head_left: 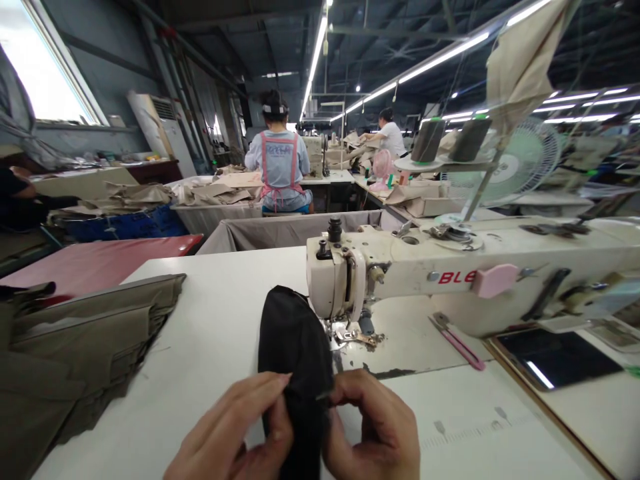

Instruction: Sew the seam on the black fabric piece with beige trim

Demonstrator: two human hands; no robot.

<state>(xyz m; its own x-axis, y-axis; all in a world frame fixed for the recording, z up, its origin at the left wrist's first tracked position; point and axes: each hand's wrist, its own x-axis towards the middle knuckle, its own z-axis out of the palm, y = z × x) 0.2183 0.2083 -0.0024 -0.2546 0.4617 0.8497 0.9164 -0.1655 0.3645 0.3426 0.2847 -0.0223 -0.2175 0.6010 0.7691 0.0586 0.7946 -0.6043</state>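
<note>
A black piece of fabric lies on the white sewing table, reaching up to the presser foot of a cream sewing machine. My left hand pinches the near left edge of the black fabric between thumb and fingers. My right hand grips its near right edge with the fingers curled over. Both hands sit at the bottom centre, just in front of the needle area.
A stack of olive-khaki fabric pieces lies at the left of the table. A pink-handled tool and a dark phone lie right of the needle. Thread cones and a fan stand behind. Other workers sit at tables further back.
</note>
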